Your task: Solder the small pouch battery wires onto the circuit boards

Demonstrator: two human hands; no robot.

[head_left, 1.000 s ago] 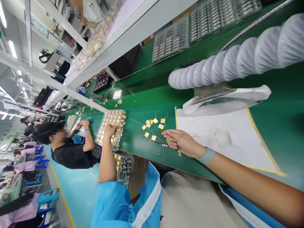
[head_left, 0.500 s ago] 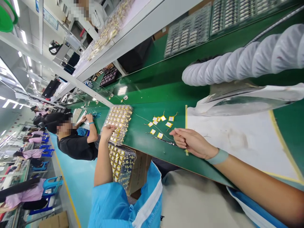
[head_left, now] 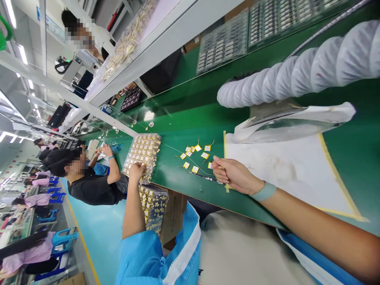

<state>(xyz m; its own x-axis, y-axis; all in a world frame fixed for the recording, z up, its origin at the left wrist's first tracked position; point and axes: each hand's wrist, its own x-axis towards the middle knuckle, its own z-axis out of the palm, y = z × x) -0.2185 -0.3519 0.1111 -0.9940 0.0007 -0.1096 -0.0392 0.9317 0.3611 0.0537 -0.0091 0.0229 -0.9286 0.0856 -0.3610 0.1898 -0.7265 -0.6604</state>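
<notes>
My left hand [head_left: 137, 172] is over the near side of a clear tray [head_left: 157, 153] filled with rows of small flat batteries with white faces and yellow edges. Its fingers are pinched together, and what they hold, if anything, is hidden. My right hand [head_left: 231, 172] is closed above the green bench, by the left edge of a white sheet. One small battery [head_left: 210, 165] shows right at its fingertips; I cannot tell whether it is gripped or only touched. Several loose batteries [head_left: 195, 170] with short wire leads lie between my hands. Beside them lies a thin dark tool [head_left: 204, 177].
A white sheet [head_left: 285, 170] edged with yellow tape covers the bench at right. Above it hangs a grey ribbed hose [head_left: 291, 79] with a clear hood. More filled trays [head_left: 152, 206] are stacked below the bench edge. A co-worker [head_left: 95, 182] sits at left.
The view has shifted slightly. My left hand has come lower onto the tray. My right hand has drawn a little to the right, and a battery now shows at its fingertips.
</notes>
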